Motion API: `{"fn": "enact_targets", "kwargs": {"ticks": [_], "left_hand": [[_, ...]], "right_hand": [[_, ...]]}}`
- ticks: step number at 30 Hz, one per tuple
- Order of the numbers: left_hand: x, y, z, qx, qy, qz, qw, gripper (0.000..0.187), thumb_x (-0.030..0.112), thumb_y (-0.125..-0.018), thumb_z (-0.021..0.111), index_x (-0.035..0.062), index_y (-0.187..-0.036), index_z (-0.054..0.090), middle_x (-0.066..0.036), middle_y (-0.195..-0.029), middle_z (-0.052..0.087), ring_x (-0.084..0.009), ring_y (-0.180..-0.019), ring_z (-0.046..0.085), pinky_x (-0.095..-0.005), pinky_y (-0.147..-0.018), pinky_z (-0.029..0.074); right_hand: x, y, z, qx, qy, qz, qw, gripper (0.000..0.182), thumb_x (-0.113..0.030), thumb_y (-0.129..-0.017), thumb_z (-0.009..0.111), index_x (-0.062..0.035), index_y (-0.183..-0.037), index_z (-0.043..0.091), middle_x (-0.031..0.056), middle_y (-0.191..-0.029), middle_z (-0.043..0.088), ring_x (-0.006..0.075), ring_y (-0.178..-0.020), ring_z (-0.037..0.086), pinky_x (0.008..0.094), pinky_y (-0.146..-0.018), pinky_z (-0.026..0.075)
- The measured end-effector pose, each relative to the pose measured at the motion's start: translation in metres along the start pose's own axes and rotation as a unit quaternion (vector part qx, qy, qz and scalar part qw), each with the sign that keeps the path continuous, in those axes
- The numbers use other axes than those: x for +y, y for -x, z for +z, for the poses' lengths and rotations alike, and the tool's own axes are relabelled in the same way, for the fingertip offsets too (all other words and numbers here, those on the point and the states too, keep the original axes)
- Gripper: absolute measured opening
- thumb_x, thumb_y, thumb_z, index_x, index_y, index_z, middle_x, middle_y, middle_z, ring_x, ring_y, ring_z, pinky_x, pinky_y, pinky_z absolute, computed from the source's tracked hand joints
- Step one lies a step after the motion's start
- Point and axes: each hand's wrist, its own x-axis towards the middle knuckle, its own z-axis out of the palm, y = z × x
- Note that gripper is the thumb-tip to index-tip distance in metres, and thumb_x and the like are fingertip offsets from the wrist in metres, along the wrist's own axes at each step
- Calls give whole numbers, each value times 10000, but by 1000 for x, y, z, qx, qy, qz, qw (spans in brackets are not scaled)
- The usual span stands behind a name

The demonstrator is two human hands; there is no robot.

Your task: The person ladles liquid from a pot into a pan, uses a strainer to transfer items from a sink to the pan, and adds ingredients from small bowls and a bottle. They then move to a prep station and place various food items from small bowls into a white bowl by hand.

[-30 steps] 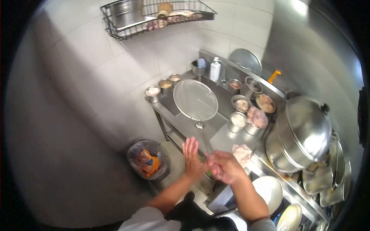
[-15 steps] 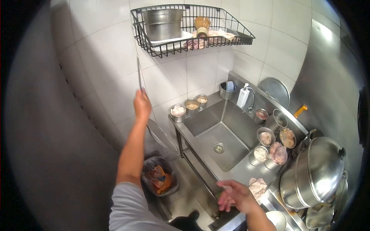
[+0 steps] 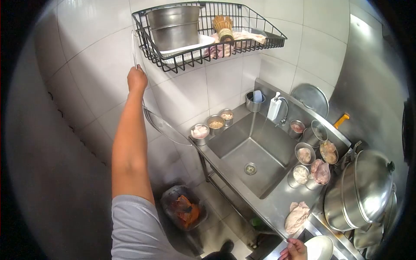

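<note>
Strainer held up at the rack's left end

My left hand (image 3: pixel 137 79) is closed around the thin handle of the strainer (image 3: pixel 167 127), arm stretched high so the handle's tip stands at the left end of the wire rack (image 3: pixel 260 30) on the wall; the round mesh hangs below my fist, flat against the tiles and just left of the sink's (image 3: pixel 253 156) left edge, off the tabletop (image 3: pixel 277 208). On the rack sit a steel pot (image 3: pixel 174 27) and a brush (image 3: pixel 224 25), so only that outer end is free. My right hand (image 3: pixel 294 250) is low at the tabletop's near edge, fingers curled at a white bowl's (image 3: pixel 320 248) rim; whether it grips I cannot tell. Small tins (image 3: pixel 215 122) line the sink's far edge. A pale cloth (image 3: pixel 297 216) lies by its near right corner.
</note>
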Motion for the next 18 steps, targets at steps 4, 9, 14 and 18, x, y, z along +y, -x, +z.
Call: {"fn": "enact_targets", "kwargs": {"ticks": [4,9,14,18], "left_hand": [[-11,0,8,-45,16,-28,998,390,287,-952,388,-50,-908,578,-275,-923,613,-445,-890,579,-490,-788,452],[-82,-16,49,-32,-196,204,959,371,233,-947,368,-38,-1100,570,-257,-1144,567,-374,-1126,510,-455,-954,398],[-154,-46,120,-64,-192,461,864,328,279,-919,462,-16,-1012,570,-206,-1009,574,-348,-1000,537,-499,-852,413],[-144,-45,91,228,-91,569,785,319,307,-903,519,-3,-959,570,-175,-927,578,-333,-924,553,-526,-791,423]], "right_hand": [[1,13,2,36,28,-3,999,388,-278,-931,534,-36,-1225,461,67,-692,598,107,-498,562,182,-410,398],[7,13,-6,28,36,6,999,327,-125,-913,519,44,-1183,446,134,-684,618,208,-554,629,268,-449,484],[6,49,-24,78,281,-39,956,481,-396,-892,548,-36,-1209,521,129,-708,654,232,-638,640,356,-601,482],[59,88,-60,136,228,-58,962,398,-303,-900,565,-14,-1167,510,91,-714,648,176,-630,630,306,-599,483]]}}
